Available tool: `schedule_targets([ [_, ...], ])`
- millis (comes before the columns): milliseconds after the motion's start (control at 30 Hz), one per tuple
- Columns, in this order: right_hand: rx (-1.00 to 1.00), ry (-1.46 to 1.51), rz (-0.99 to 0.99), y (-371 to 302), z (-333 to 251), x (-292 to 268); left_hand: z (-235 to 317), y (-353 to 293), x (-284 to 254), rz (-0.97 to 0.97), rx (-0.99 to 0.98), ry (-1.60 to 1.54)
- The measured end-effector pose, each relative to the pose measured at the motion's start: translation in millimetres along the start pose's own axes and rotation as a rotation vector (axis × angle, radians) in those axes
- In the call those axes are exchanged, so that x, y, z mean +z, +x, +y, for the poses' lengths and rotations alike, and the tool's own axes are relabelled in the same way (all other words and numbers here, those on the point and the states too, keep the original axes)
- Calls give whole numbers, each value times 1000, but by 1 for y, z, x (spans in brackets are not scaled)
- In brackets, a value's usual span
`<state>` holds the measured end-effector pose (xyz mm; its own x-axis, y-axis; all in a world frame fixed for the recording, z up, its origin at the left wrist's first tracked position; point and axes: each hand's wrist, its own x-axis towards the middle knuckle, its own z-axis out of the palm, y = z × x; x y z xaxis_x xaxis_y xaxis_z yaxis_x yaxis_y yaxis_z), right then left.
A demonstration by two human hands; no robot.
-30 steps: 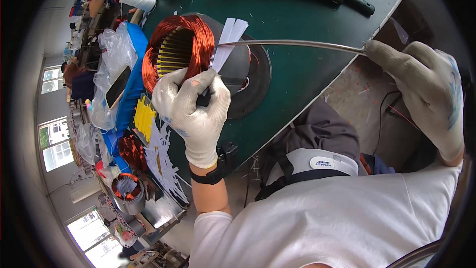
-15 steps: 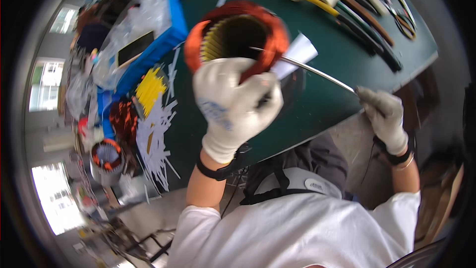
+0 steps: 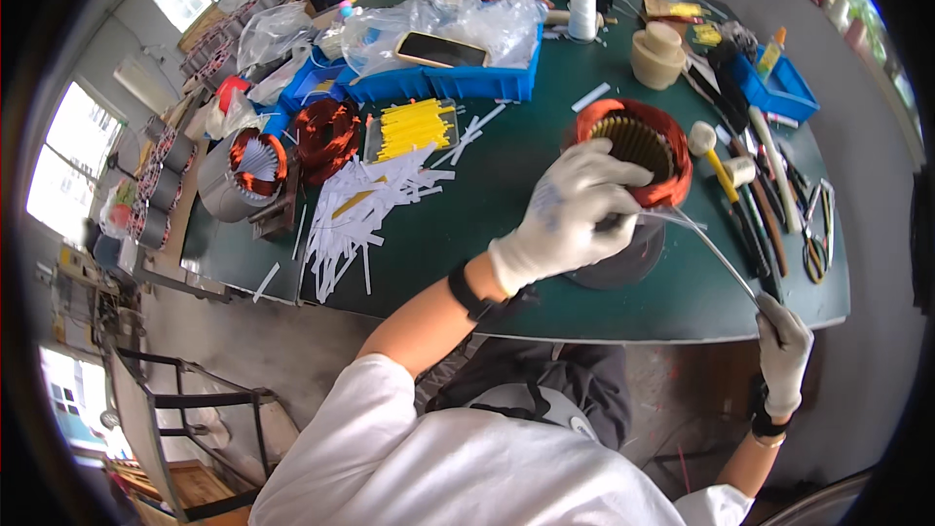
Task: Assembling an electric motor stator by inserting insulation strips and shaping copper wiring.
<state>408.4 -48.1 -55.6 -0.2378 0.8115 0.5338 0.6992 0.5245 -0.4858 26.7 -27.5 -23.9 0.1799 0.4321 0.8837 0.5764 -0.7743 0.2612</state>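
A stator with red-orange copper windings and a yellowish slotted bore stands upright toward the right of the table. My left hand, in a white glove, is closed on its near left rim. One finger reaches over the bore and the thumb is outside. A thin pale strip sticks out beside those fingertips; whether they pinch it is unclear. My right hand, also gloved, grips the lower end of a slim metal rod. The rod's far tip lies at the stator's near outer edge. A dark round base shows below.
Mallets, scissors and other tools lie at right. Left of the stator are white paper strips, yellow strips and another copper coil. Blue bins, a phone and a thread cone stand behind.
My view has swung, so more of the table shows and the stator sits farther right. The rod's tip, earlier over the bore, is now at the near outer edge.
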Motion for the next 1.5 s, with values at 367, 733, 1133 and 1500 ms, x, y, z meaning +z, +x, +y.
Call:
schedule_targets([
  [367,20,-201,-32,14,67,62,-39,-133,-162,-343,-683,821],
  [733,45,-161,-132,46,-3,75,-265,-34,-191,90,-1120,508],
  [1133,241,-99,-86,-22,-56,39,-345,-32,-169,570,-1317,-110],
  [1500,272,604,-297,5,-152,39,-227,32,-235,519,-849,-129],
])
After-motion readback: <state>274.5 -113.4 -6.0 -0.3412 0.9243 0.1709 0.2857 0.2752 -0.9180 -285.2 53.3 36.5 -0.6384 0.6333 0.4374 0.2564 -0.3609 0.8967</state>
